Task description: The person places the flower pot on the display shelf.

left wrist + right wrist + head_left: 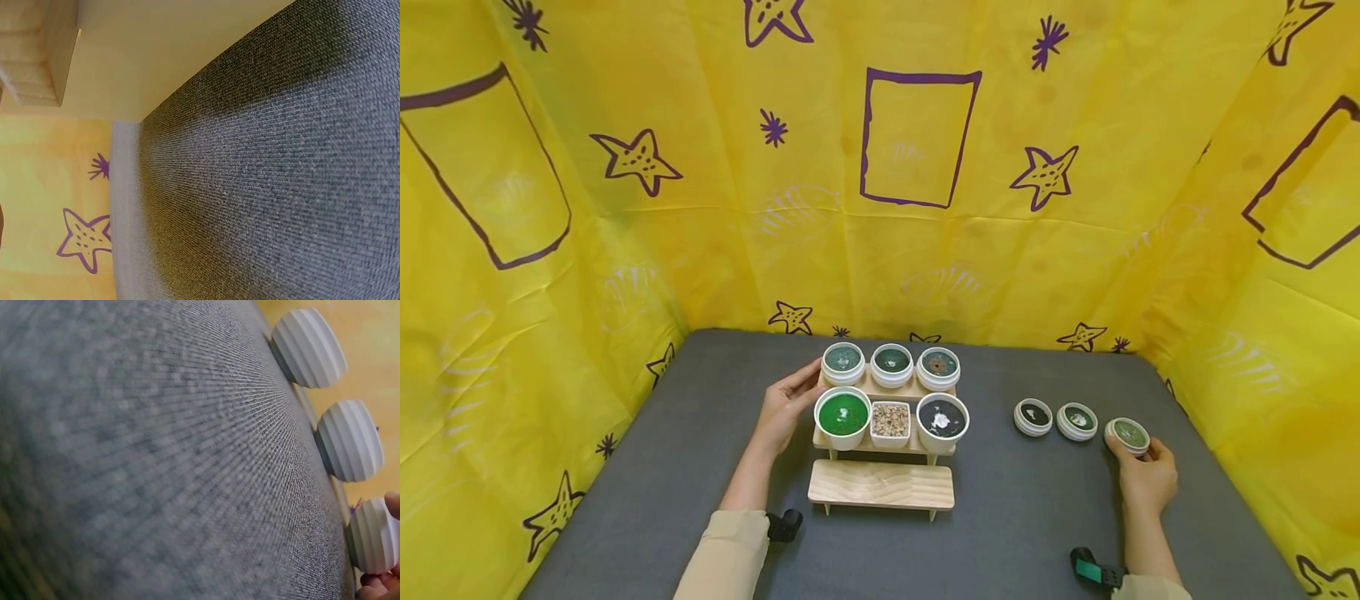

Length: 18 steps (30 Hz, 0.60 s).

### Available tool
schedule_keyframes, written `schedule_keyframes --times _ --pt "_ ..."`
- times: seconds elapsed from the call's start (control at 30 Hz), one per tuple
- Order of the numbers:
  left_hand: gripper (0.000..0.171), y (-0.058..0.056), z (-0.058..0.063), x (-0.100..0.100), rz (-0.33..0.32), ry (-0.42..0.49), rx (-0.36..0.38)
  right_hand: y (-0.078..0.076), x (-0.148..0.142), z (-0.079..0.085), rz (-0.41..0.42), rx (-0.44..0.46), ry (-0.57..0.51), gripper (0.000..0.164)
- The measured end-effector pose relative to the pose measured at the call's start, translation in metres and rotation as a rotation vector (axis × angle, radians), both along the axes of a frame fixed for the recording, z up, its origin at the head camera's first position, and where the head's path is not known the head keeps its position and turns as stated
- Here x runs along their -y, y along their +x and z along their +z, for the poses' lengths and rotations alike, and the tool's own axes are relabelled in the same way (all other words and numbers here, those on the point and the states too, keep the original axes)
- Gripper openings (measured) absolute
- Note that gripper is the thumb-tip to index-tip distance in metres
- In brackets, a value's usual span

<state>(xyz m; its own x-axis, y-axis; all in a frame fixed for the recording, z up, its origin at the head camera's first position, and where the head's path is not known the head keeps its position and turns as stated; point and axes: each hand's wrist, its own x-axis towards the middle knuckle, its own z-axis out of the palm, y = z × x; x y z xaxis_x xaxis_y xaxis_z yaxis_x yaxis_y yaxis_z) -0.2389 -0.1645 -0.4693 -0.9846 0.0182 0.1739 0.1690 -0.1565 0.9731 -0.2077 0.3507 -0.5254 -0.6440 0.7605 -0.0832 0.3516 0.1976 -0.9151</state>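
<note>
My left hand (784,406) grips the left end of a tiered wooden stand (880,484), fingertips beside the top shelf and its left pot. The left wrist view catches a corner of the wood (37,56). Far to the right, my right hand (1148,477) holds a ribbed white pot (1127,435) with a green top between thumb and fingers; that pot (373,537) stands low on the grey cloth in the right wrist view. Two matching ribbed pots, one dark-topped (1033,417) and one green and white (1077,422), line up to its left.
On the stand's top shelf sit three white pots (891,365). The middle shelf carries a bright green cup (843,417), a square dish of brown bits (891,422) and a dark-filled cup (942,418). Yellow patterned curtains (820,250) enclose the grey table (1015,517).
</note>
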Motion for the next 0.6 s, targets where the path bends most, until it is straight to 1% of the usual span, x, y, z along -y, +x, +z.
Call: schedule_keyframes --times 0.27,0.5,0.6 --pt "0.054 0.0002 -0.0009 0.0001 0.0 0.008 -0.005 -0.0011 -0.0017 -0.0009 0.003 0.023 0.036 0.082" --pt "0.055 0.0004 -0.0013 -0.0003 -0.011 0.044 -0.024 -0.0006 -0.0034 -0.0026 0.02 0.021 0.102 0.076" --pt "0.055 0.0002 -0.0019 0.0 -0.015 0.044 -0.026 -0.0004 -0.0033 -0.0027 0.021 0.023 0.114 0.074"
